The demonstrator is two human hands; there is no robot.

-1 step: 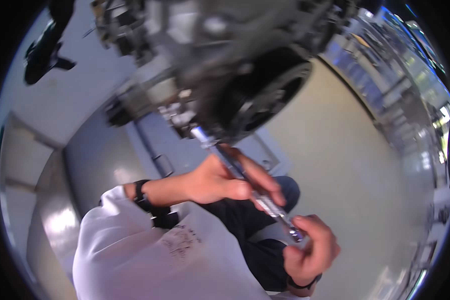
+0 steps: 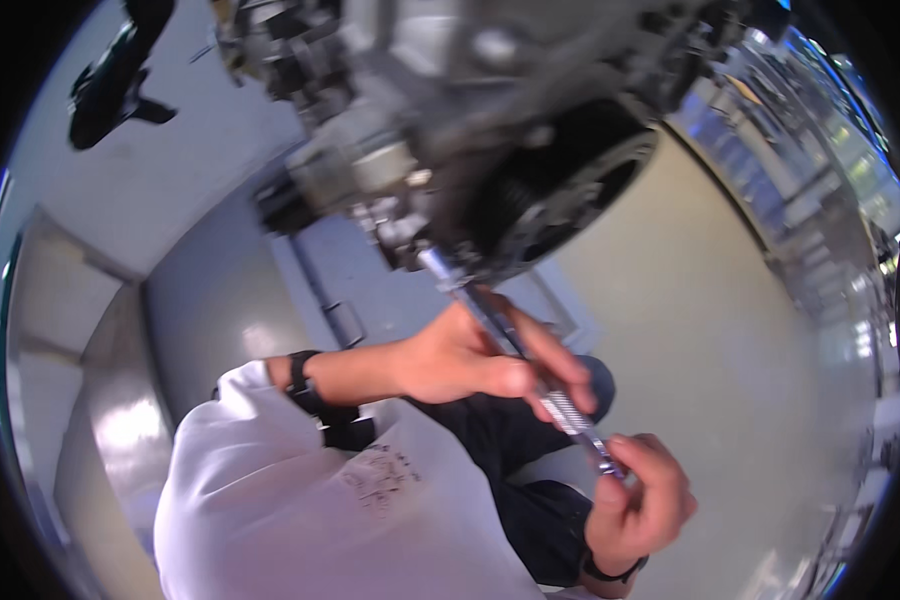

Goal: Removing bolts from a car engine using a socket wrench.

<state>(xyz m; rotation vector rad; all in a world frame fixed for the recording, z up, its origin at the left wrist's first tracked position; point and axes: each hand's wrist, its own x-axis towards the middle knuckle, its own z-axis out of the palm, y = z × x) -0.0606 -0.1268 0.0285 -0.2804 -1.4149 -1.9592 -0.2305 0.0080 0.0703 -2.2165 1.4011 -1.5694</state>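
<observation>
A long chrome socket wrench (image 2: 500, 325) with a knurled grip slants down to the right from an engine (image 2: 410, 120). Its upper end meets small metal fittings beside a black pulley (image 2: 560, 190). My left hand (image 2: 470, 365) is wrapped round the middle of the shaft, thumb along the near side. At the lower end, my right hand (image 2: 640, 500) has its fingers curled, with fingertips and thumb against the wrench's tip. What the upper end sits on is hidden and slightly blurred.
The engine hangs over the upper middle of the view. Beneath it is a grey-blue stand base (image 2: 360, 290) on the floor. My bent knees are just below my hands. Shelving with blue parts (image 2: 760, 150) stands at the right, and a black stand part (image 2: 120, 95) at upper left.
The whole view has shifted, so engine, wrench and hands appear farther right and slightly lower. My right fingertips have come closer in on the wrench's end. My left hand keeps its hold.
</observation>
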